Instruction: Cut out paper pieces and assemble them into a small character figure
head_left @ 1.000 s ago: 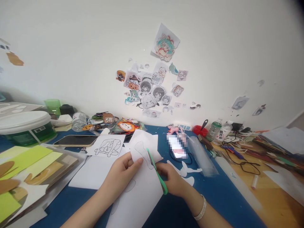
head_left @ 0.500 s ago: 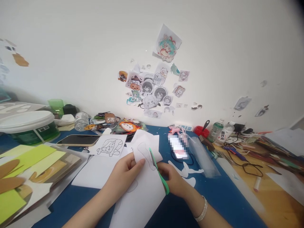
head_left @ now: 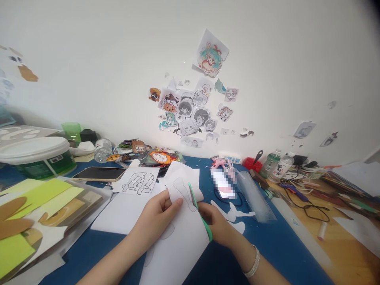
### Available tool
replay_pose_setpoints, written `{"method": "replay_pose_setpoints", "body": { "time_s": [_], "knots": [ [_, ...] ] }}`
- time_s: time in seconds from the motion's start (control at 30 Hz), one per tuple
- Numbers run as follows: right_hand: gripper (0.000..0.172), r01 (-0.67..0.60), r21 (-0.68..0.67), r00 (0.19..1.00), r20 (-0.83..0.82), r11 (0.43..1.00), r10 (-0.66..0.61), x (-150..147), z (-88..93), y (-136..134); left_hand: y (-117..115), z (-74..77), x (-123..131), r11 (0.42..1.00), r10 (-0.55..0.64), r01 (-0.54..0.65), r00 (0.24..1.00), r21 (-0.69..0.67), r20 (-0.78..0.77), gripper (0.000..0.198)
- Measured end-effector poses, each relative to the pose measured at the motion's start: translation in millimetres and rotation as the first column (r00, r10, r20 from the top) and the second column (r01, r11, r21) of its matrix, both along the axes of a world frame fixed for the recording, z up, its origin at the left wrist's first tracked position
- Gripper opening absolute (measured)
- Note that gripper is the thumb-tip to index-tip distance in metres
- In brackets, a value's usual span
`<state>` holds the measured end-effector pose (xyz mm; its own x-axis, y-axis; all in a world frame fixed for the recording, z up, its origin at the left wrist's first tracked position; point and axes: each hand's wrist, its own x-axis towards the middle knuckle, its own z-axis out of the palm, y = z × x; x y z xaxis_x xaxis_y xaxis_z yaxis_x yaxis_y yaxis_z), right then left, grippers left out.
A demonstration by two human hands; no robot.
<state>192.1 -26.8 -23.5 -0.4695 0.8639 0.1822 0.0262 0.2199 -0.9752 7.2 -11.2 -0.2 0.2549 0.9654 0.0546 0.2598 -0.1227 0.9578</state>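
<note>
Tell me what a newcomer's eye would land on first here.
Probably the cluster of cartoon drawings on the pale wall, topped by a tilted sheet with a teal-haired figure. Next, at lower centre, come the green scissors in the right grip, against the white sheet that the left grip holds. Bright yellow-green papers stand out at lower left.

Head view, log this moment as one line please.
left hand: gripping white paper | right hand: holding green scissors | scissors: on paper, beside drawn outline | white cutouts: on blue surface
</note>
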Motion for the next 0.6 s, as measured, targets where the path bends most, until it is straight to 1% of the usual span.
{"method": "replay_pose_setpoints", "body": {
  "time_s": [0.13, 0.2, 0.27, 0.47, 0.6],
  "knots": [
    [0.043, -0.053, 0.036, 0.998, 0.042, 0.998, 0.052, 2.9, 2.4, 1.8, 0.6, 5.5, -2.2, 0.999, -0.036, 0.036, 0.999, -0.012, -0.006, 0.031],
    [0.046, -0.092, 0.048, 0.994, 0.064, 0.995, 0.089, 4.9, 3.7, 2.6, 1.6, 8.5, -3.9, 0.998, -0.065, 0.064, 0.998, -0.023, -0.024, 0.03],
    [0.049, -0.105, 0.059, 0.991, 0.088, 0.993, 0.1, 6.5, 3.9, 3.4, 3.0, 10.2, -5.6, 0.996, -0.082, 0.08, 0.995, -0.028, -0.055, 0.029],
    [0.058, -0.109, 0.057, 0.985, 0.138, 0.992, 0.101, 8.6, 1.7, 5.3, 6.6, 6.9, -8.7, 0.995, -0.098, 0.097, 0.989, -0.011, -0.112, 0.032],
    [0.061, -0.14, 0.006, 0.973, 0.185, 0.99, 0.136, 11.2, 2.7, 6.5, 7.0, 6.2, -9.9, 0.986, -0.165, 0.165, 0.979, -0.017, -0.123, 0.032]
  ]
}}
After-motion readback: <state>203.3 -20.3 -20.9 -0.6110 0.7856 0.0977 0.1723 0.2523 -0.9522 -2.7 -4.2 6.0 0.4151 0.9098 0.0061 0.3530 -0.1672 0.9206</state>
